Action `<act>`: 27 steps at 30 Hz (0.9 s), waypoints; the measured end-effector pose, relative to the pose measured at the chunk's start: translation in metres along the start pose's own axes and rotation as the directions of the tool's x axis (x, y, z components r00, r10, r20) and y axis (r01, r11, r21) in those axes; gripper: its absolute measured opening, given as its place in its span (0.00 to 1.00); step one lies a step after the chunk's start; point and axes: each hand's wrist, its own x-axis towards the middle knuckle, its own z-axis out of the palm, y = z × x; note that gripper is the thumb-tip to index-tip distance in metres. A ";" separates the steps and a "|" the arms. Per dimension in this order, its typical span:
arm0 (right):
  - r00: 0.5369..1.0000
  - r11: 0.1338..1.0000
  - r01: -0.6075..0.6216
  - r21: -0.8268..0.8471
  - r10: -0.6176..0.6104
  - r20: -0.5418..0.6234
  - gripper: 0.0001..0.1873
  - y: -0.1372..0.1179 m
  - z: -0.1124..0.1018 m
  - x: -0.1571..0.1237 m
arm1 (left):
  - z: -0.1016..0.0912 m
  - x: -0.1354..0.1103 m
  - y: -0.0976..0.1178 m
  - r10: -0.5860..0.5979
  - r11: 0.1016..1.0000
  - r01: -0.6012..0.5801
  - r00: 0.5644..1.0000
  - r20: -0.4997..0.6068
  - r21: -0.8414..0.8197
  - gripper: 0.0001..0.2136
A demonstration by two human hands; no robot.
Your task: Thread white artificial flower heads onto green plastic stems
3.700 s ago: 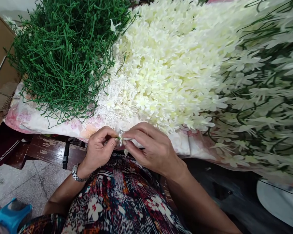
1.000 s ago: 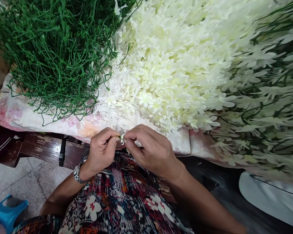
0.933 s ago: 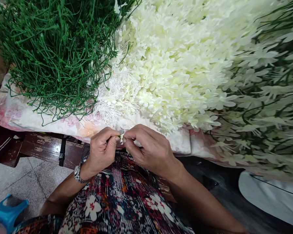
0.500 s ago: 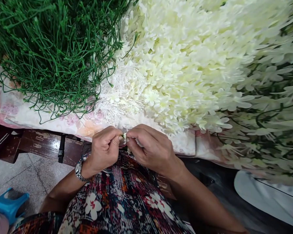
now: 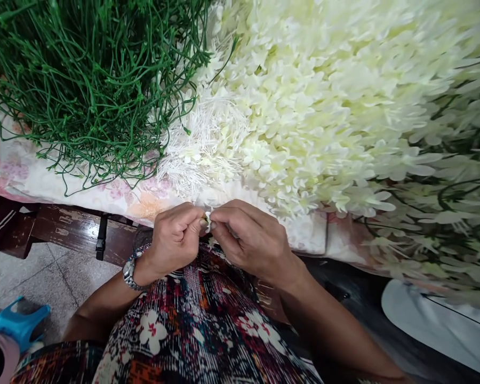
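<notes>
Green stems (image 5: 92,80) heap at 10 o'clock on a floral cloth (image 5: 44,184). White stamens (image 5: 202,152) lie just beside them at centre; cream petals (image 5: 324,101) fill 1 o'clock. Finished sprays (image 5: 436,213) spread at 3 o'clock. A blue stool (image 5: 18,325) stands at 8 o'clock on the floor (image 5: 44,277).

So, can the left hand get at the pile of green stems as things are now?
Probably yes, once freed: the left hand pinches a small white flower together with the right hand. The green stems lie uncovered up and left, nothing between.
</notes>
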 end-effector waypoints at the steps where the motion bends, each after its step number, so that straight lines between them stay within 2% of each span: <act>1: 1.000 1.000 -0.002 0.012 0.002 -0.002 0.05 0.000 -0.001 0.000 | -0.001 0.000 0.000 -0.012 1.000 0.012 1.000 0.005 -0.008 0.07; 5: 0.999 0.996 -0.041 0.085 0.040 0.018 0.07 -0.001 -0.010 0.000 | -0.007 -0.001 0.000 -0.118 0.974 0.125 0.992 0.047 -0.188 0.06; 9: 0.992 0.992 -0.059 0.111 0.071 -0.104 0.12 -0.003 -0.023 -0.002 | -0.013 -0.002 -0.003 -0.257 0.845 0.270 0.962 0.092 -0.462 0.08; 12: 0.986 0.995 0.000 0.096 0.016 -0.166 0.15 -0.005 -0.028 -0.002 | -0.015 -0.003 -0.003 -0.296 0.741 0.323 0.944 0.145 -0.589 0.11; 17: 0.988 0.991 0.130 -0.021 -0.131 -0.080 0.15 -0.010 -0.028 0.004 | -0.013 -0.004 0.002 -0.300 0.638 0.383 0.922 0.243 -0.668 0.10; 22: 0.982 0.977 0.189 -0.102 -0.189 0.007 0.08 -0.011 -0.024 0.005 | -0.013 -0.004 -0.001 -0.284 0.677 0.393 0.920 0.272 -0.623 0.10; 27: 0.989 0.990 0.141 -0.015 -0.141 0.044 0.06 -0.011 -0.024 0.004 | -0.016 -0.003 -0.002 -0.221 0.794 0.333 0.938 0.269 -0.508 0.10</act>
